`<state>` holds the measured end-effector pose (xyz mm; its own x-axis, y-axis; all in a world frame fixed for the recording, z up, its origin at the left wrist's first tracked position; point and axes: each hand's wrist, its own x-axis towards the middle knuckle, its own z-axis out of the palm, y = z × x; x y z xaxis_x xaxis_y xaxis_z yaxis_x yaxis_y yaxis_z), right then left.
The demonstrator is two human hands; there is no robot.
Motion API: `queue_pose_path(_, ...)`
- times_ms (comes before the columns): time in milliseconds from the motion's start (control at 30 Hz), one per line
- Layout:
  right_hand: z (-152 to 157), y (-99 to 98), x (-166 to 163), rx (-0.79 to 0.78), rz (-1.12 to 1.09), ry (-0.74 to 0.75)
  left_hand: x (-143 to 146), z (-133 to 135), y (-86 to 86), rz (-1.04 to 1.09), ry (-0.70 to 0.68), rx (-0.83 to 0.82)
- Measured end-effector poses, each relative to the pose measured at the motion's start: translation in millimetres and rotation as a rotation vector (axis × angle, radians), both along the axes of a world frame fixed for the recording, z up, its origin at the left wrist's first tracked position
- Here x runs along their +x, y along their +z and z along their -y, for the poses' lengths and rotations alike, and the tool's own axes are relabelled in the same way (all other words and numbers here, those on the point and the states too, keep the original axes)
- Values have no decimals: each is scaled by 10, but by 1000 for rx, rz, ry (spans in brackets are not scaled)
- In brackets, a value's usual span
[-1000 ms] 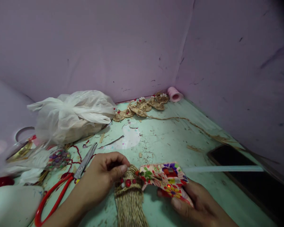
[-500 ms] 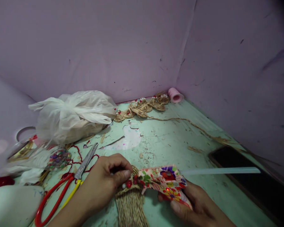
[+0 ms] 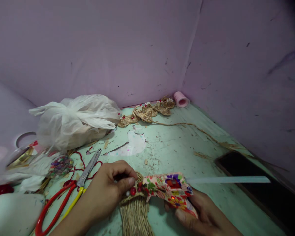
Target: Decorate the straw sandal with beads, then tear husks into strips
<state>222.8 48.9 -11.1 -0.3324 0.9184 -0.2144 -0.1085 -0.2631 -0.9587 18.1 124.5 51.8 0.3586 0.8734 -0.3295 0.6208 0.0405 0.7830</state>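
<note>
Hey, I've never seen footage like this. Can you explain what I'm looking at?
There's no machine here: a person works bare-handed, seen by one camera on their head, looking forward and down. The right hand holds a flower-patterned tool, apparently a glue gun, with a pale stick poking out behind. The left hand is at the top of a woven piece with red beads. On the green table lie scissors, a white plastic bag, braided pieces, a pink spool and a dark, flat, phone-like object.
</note>
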Motion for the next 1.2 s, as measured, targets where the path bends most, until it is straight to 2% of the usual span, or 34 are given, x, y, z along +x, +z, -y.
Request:
queue_pose_path(267, 19, -43, 12, -25, 13, 8, 1, 8, 2, 8, 14, -8)
queue_pose_path(567, 24, -31, -3, 9, 74, -4, 15, 2, 22, -26, 9, 8)
queue_pose_path(767, 13, 1, -13, 11, 39, -14, 14, -5, 13, -20, 11, -11)
queue_pose_path(1033, 38, -8, -11, -98, 11, -77, 5, -16, 9, -25, -7, -2)
queue_pose_path(1200, 15, 49, -5, -41, 32, -82, -22, -24, -30, -41, -18, 12)
